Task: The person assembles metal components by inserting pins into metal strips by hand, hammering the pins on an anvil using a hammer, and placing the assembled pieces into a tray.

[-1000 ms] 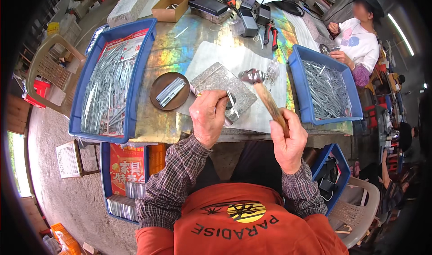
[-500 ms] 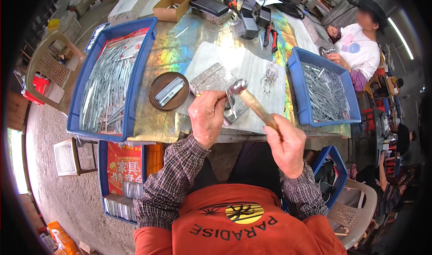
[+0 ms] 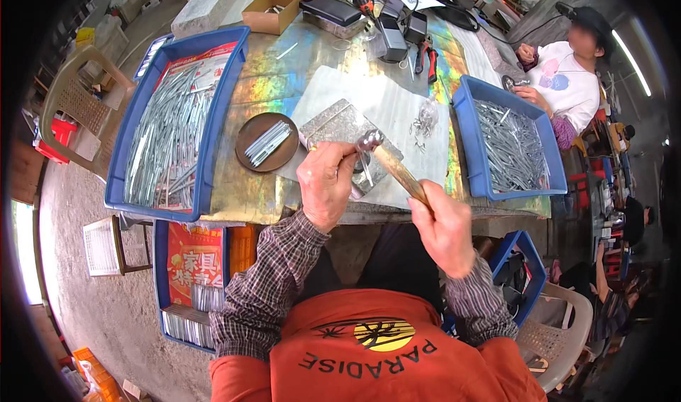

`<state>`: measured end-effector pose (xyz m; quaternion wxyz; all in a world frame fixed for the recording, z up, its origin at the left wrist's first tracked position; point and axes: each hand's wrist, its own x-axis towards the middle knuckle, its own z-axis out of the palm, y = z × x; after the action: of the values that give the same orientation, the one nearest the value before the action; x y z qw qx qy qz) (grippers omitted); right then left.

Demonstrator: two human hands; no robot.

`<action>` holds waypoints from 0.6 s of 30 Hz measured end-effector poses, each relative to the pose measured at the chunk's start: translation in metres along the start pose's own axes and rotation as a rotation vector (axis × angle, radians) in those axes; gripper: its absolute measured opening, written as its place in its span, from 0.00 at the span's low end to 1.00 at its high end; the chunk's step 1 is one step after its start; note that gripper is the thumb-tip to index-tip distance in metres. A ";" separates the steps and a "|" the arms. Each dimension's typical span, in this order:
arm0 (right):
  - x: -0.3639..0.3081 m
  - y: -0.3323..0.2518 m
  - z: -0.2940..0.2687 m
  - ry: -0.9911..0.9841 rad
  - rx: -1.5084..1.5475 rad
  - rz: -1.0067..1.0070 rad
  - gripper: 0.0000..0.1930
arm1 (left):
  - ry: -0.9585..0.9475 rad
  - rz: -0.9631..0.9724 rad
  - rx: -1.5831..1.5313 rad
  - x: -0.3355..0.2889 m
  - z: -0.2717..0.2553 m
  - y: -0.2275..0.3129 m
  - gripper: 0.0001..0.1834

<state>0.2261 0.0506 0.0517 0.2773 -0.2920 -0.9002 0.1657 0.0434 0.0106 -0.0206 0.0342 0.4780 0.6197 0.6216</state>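
Note:
My right hand (image 3: 447,230) is wrapped round the wooden handle of a hammer (image 3: 401,175). The hammer's metal head is over a grey metal block (image 3: 338,123), close to the fingertips of my left hand (image 3: 326,183). That left hand is closed in a pinch on a thin metal strip (image 3: 367,173), which is partly hidden by the fingers and hammer. Whether the hammer touches the strip, I cannot tell. Left of the block, a round brown dish (image 3: 248,158) holds several silvery metal rods (image 3: 267,142).
Blue trays of metal rods flank the work, one on the left (image 3: 213,168) and one on the right (image 3: 512,193). Small metal bits in a clear bag (image 3: 425,118) lie beyond the block. Red-handled pliers (image 3: 433,65) lie farther back. A co-worker (image 3: 567,76) sits at far right.
My right hand has moved slightly left, and the hammer head has shifted a little left and down. My left hand stays almost still, its pinch unchanged. The co-worker's head has tilted slightly.

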 end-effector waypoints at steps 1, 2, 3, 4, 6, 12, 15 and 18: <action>0.002 -0.004 -0.004 0.022 0.067 0.019 0.07 | -0.015 -0.007 0.006 -0.002 -0.002 0.000 0.06; 0.003 -0.008 -0.007 0.044 0.133 0.039 0.07 | -0.016 -0.012 0.007 -0.004 -0.003 0.000 0.06; 0.004 -0.009 -0.008 0.044 0.194 0.065 0.08 | 0.002 -0.011 0.006 -0.002 -0.002 0.000 0.06; 0.002 -0.009 -0.007 0.046 0.196 0.061 0.08 | 0.020 -0.011 0.004 0.000 -0.002 0.000 0.06; -0.004 -0.005 -0.001 0.133 0.252 0.138 0.08 | 0.014 0.010 0.002 0.002 -0.002 -0.002 0.07; -0.008 0.015 0.022 0.222 0.120 0.094 0.09 | -0.001 -0.230 -0.276 0.004 -0.004 -0.012 0.05; -0.006 0.027 0.036 0.281 0.030 0.035 0.10 | -0.011 -0.480 -0.623 0.011 -0.012 -0.006 0.05; -0.003 0.032 0.046 0.280 -0.086 0.041 0.12 | -0.010 -0.535 -0.758 0.008 -0.017 -0.008 0.06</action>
<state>0.2145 0.0677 -0.0005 0.3841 -0.3422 -0.8528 0.0902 0.0237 0.0048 -0.0187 0.3684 0.2581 0.4500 0.7715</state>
